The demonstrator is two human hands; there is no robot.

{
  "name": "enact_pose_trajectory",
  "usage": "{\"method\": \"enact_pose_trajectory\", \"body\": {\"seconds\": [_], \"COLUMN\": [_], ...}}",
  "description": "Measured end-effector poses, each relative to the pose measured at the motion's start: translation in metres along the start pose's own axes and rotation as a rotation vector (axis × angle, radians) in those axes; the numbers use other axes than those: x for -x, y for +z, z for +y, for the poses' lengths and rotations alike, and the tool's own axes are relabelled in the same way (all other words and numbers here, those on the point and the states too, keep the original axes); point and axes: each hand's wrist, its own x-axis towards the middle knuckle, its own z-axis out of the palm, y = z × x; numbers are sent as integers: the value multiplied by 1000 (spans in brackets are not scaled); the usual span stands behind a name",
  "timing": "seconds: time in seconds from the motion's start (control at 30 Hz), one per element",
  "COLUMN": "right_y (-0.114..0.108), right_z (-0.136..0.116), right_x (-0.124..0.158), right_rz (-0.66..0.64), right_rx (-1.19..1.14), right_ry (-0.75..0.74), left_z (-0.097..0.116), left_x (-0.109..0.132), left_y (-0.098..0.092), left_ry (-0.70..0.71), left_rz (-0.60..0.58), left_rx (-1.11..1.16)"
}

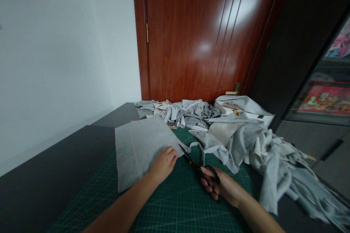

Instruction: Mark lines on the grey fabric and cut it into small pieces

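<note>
A flat piece of light grey fabric [140, 145] with faint pale drawn lines lies partly raised over a green cutting mat [169, 204]. My left hand [166, 162] is closed on its right edge, fingers pinched together. Black-handled scissors [193, 162] are in my right hand [216, 184], fingers through the loops. Their blades point up and left, meeting the fabric's right edge just beyond my left hand. From the blades a narrow strip of fabric [201, 149] curls off to the right.
Grey and cream fabric scraps [186, 113] are heaped along the back of the dark table [65, 156]. At the right lies a large crumpled fabric pile [246, 142], with a white box [262, 119] behind it. A wooden door [197, 36] and a dark cabinet [325, 145] stand beyond.
</note>
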Motion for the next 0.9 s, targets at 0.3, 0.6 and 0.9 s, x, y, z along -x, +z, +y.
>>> {"method": "enact_pose_trajectory", "body": {"seconds": [0.3,0.6,0.9], "right_y": [2,1,2], "right_z": [-3,-3,-5], "right_x": [2,4,7], "right_rz": [-10,1,17], "right_rx": [46,52,32], "right_ry": [-3,27,53], "left_z": [3,0,1], "left_x": [-1,-1,-1], "left_y": [-2,-1,-1], "left_ry": [-22,-19,-9], "left_rz": [-21,-18,-5], "left_rx": [14,21,26]}}
